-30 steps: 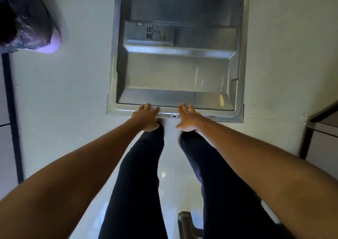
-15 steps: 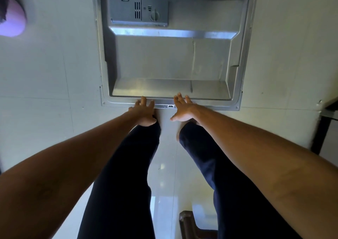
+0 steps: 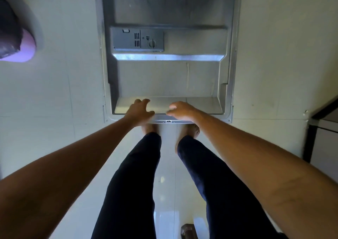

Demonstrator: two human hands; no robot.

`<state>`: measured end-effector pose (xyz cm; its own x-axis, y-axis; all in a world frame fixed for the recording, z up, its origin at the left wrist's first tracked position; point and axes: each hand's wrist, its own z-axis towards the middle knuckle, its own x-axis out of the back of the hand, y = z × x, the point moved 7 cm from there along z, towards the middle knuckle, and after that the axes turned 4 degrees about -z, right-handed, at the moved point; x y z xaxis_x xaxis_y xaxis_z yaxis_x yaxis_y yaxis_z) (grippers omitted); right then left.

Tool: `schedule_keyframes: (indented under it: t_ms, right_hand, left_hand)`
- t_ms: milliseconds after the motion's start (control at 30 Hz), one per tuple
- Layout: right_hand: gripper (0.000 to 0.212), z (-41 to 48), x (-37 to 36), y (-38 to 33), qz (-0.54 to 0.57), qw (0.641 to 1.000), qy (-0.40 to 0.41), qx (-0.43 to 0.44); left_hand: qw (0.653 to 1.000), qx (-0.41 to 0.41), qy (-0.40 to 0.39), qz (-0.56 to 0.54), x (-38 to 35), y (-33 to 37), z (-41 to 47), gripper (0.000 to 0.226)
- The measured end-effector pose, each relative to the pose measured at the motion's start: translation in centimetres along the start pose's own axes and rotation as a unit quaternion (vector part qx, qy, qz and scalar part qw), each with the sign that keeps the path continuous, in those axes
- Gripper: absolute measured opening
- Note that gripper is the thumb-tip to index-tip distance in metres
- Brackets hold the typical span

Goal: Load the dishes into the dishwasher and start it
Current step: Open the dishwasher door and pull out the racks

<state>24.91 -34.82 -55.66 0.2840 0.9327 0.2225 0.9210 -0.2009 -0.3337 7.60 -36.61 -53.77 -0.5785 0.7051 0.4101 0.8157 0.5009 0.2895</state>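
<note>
Dishwasher door lies flat, latch edge nearest; left hand and right hand loosely curled, apparently empty.

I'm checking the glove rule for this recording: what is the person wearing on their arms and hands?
Nothing shows: the left hand and right hand are bare, no gloves, rings or watch visible; the left forearm and right forearm have no sleeve in view. Below, dark navy long trousers and bare feet.
</note>
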Motion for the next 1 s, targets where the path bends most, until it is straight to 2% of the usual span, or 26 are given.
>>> schedule_keyframes:
  t_ms: [133, 267, 500, 800, 1000]
  right_hand:
    - [0.041, -3.5, 6.0, -2.3, 0.078, 0.993, 0.085, 0.008]
    - [0.032, -6.4, 12.0, -4.9, 0.078, 0.988, 0.126, 0.031]
    - [0.031, -12.5, 24.4, -8.9, 0.072, 0.970, 0.218, 0.082]
    - [0.065, -9.1, 36.0, -11.4, 0.000, 0.944, 0.315, 0.103]
    - [0.083, -2.9, 43.0, -14.4, -0.057, 0.905, 0.405, 0.117]
  left_hand:
    - [0.998, -0.040, 0.047, 0.000, 6.8, 2.7, -2.3, 0.045]
    - [0.993, -0.074, 0.095, 0.008, 13.3, 5.8, -4.5, 0.040]
    - [0.974, -0.140, 0.177, 0.032, 24.0, 13.6, -7.6, 0.034]
    - [0.950, -0.182, 0.225, 0.115, 32.2, 19.6, -2.0, 0.060]
    - [0.929, -0.210, 0.289, 0.097, 39.0, 22.9, 6.2, 0.072]
